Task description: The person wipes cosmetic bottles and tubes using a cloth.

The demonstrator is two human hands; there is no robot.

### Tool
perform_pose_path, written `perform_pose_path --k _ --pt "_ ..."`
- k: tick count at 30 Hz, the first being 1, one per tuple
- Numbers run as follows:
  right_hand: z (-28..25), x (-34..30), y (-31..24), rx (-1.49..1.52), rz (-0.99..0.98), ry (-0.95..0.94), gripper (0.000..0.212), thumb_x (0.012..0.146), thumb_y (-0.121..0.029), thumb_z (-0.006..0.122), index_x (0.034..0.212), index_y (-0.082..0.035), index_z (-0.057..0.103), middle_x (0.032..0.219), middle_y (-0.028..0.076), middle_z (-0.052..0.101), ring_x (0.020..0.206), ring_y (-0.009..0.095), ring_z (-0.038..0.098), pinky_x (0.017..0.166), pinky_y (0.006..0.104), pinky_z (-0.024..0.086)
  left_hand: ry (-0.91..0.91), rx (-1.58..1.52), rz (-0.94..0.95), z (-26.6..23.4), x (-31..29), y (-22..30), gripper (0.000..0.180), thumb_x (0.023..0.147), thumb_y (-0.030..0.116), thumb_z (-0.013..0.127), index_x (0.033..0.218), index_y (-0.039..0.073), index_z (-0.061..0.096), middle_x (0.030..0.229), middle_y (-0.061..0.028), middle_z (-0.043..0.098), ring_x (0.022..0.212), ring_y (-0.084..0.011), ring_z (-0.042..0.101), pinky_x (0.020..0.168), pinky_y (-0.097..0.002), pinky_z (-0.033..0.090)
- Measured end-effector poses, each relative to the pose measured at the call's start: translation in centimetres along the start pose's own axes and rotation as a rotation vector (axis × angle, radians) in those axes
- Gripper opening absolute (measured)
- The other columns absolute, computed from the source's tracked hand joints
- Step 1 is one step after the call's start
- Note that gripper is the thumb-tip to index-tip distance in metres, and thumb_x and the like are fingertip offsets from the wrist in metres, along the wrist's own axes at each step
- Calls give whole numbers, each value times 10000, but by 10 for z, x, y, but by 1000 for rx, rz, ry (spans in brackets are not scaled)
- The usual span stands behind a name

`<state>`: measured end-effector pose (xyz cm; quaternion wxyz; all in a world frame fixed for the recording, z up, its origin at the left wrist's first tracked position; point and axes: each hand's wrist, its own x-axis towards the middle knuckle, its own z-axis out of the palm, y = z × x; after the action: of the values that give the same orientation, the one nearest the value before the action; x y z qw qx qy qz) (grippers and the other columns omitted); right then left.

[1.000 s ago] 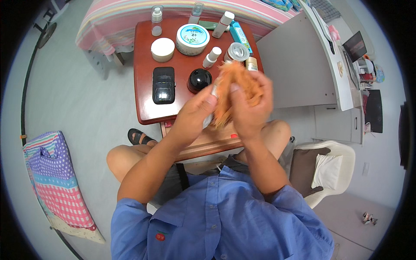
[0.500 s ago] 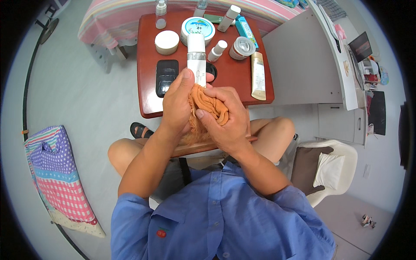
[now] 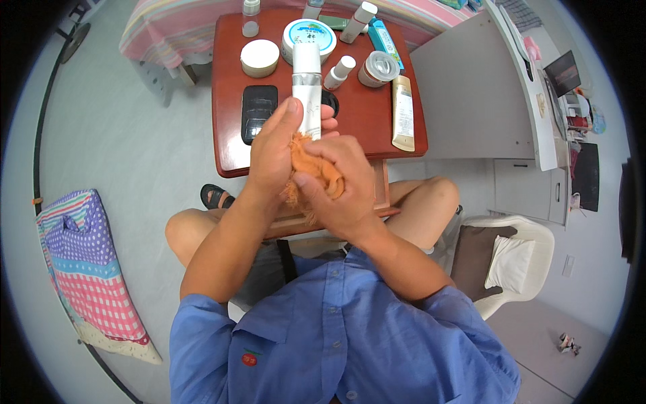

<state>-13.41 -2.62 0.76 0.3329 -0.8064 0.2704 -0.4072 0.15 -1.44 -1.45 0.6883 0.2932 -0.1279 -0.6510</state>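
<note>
A white bottle [image 3: 307, 94] with a white cap and a silvery collar stands out above my left hand [image 3: 272, 145], whose fingers and thumb wrap round its lower part. Bunched in my right hand [image 3: 346, 182] is an orange cloth [image 3: 316, 168] with frayed edges. The cloth presses against the bottle's lower end, which it hides. Both hands are in front of my body, over the near edge of the red-brown table [image 3: 232, 158]. Just beyond my left hand lies a black ridged case [image 3: 259, 113]. A round black item [image 3: 330, 102] shows partly behind the bottle.
On the table are a white round jar [image 3: 260, 58], a large white tub [image 3: 296, 50], a small white bottle [image 3: 338, 74], a clear-lidded jar [image 3: 378, 69], a gold tube [image 3: 402, 114] and a blue box [image 3: 383, 42]. An open drawer [image 3: 381, 192] juts out below my hands.
My right hand and the orange cloth have shifted slightly left against the bottle. The bottle has turned a little in my left hand, its printed side now less visible.
</note>
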Motion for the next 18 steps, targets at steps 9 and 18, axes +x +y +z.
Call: perform_pose_path --k 9,18 --pt "-10 29 3 187 287 299 292 913 -42 702 1178 3 589 1100 103 646 1015 155 633 891 301 523 -166 3 137 14 -8 -24 468 1103 296 456 1468 4 427 1282 -81 588 1155 -140 577 1012 -300 462" --pt "-1 -12 10 360 488 31 349 891 -70 728 1201 -3 580 1100 82 665 995 137 633 899 290 522 3 119 201 -11 5 3 443 947 116 728 1326 -28 550 1130 -91 680 932 -94 634 801 -236 523"
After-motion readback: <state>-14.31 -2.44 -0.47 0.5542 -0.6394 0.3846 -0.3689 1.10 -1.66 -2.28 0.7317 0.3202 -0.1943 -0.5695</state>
